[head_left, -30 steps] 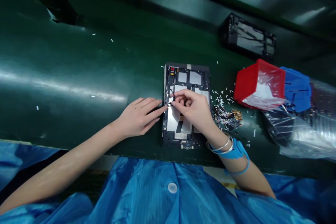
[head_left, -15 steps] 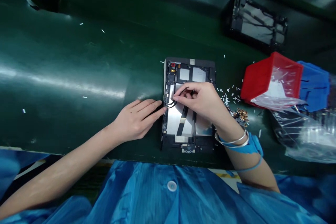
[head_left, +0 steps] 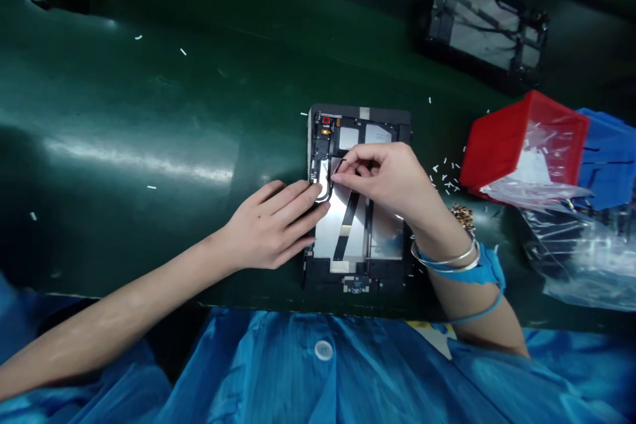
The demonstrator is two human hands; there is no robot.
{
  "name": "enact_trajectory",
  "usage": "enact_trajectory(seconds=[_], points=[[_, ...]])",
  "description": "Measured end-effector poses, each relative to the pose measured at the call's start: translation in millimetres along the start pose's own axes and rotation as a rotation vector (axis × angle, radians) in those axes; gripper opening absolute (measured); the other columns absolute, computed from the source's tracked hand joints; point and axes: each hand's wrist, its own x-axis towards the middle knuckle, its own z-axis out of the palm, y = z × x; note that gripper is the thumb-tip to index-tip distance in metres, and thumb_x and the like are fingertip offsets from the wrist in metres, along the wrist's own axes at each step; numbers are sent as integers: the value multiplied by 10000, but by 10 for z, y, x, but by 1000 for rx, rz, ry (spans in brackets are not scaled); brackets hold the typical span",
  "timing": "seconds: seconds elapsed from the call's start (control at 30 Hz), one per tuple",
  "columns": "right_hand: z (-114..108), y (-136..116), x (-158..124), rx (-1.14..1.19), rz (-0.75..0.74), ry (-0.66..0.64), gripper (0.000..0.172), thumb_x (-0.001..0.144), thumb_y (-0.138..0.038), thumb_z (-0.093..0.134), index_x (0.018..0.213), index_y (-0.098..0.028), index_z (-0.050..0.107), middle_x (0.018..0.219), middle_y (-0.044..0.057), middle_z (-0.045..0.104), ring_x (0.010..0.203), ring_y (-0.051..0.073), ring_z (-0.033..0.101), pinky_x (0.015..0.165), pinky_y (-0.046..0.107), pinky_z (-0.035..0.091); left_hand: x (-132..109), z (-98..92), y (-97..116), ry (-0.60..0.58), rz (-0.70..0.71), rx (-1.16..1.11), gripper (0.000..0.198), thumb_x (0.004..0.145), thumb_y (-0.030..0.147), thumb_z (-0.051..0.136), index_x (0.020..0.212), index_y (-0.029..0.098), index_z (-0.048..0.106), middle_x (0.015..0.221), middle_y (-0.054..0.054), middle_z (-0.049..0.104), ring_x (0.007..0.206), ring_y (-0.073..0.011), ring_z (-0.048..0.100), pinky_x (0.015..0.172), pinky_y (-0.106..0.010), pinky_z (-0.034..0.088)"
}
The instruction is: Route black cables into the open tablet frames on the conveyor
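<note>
An opened tablet-like device (head_left: 387, 238) lies on the green table, its silver plates and black parts showing. A thin black cable (head_left: 326, 199) curves in a U over its left part. My right hand (head_left: 385, 175) pinches the upper end of this cable between thumb and finger. My left hand (head_left: 275, 225) lies with spread fingers over the left edge of the device, fingertips on or beside the cable's bend. A flat black ribbon (head_left: 348, 218) runs slantwise across the silver plate below my right hand.
At the right stand a red bin (head_left: 501, 139) with clear plastic bags and a blue bin (head_left: 609, 159). A stack of similar devices (head_left: 484, 26) is at the back right. Small white bits and a pile of brass-coloured pieces (head_left: 463, 216) lie right of the device.
My left hand has moved right, further over the device's edge. My right hand has risen slightly with the cable end, and the cable's loop now stands more upright along the device's left side.
</note>
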Motion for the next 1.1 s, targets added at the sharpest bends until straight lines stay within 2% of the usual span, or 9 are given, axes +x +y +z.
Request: enact_trajectory(seconds=[0.23,0.47,0.8,0.93,1.1], points=[[12,-20,-9,-66,10,11,90,724,-222,667,660,-160,662,510,-45,495,533,72,416,562,252,319,-12,23,-21,-31,5,-40,430,944,331,451,1271,78,569,1341,-155,552,1223,-297,530,886,-388,448],[28,-22,2,-107,5,21,78,714,-194,669,647,-161,647,532,-37,530,544,77,443,575,248,332,26,-11,-45,-90,32,-86,468,974,327,391,1357,71,474,1394,-114,507,1347,-260,416,994,-386,414],[34,-54,-6,-126,36,21,81,711,-176,673,639,-161,640,569,-21,561,579,89,478,570,253,325,29,-31,-65,-121,43,-109,452,972,330,396,1335,79,498,1380,-116,520,1324,-265,445,1015,-402,410],[47,-34,16,-99,29,58,22,721,-179,665,709,-163,656,571,-20,570,578,95,490,567,252,340,82,-63,-94,-133,57,-104,418,970,317,397,1289,96,551,1349,-109,551,1273,-269,500,997,-409,428],[62,-33,36,-73,39,95,45,745,-171,631,708,-158,653,573,-13,572,572,96,489,570,256,354,130,-98,-112,-144,76,-133,403,965,312,408,1249,82,578,1318,-121,576,1237,-283,529,969,-424,446]])
